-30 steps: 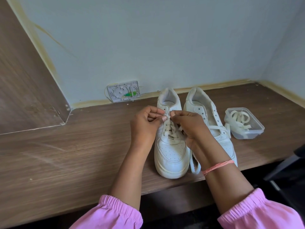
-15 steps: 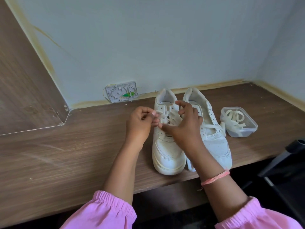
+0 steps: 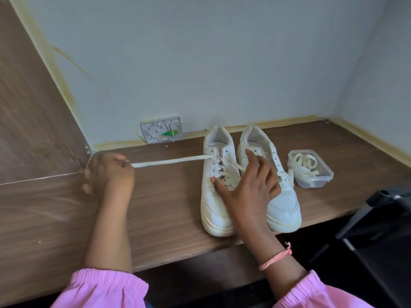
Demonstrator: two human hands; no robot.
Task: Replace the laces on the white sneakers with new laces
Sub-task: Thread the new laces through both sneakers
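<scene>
Head view | clear tub (image 3: 320,174) holds loose laces (image 3: 303,162) | beside sneakers (image 3: 279,192)

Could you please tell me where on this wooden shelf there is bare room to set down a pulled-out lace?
The wooden shelf lies bare between the left hand and the laced white sneaker, below the taut white lace. It is crowded to the right: the second white sneaker sits close to the clear plastic box of laces.
</scene>
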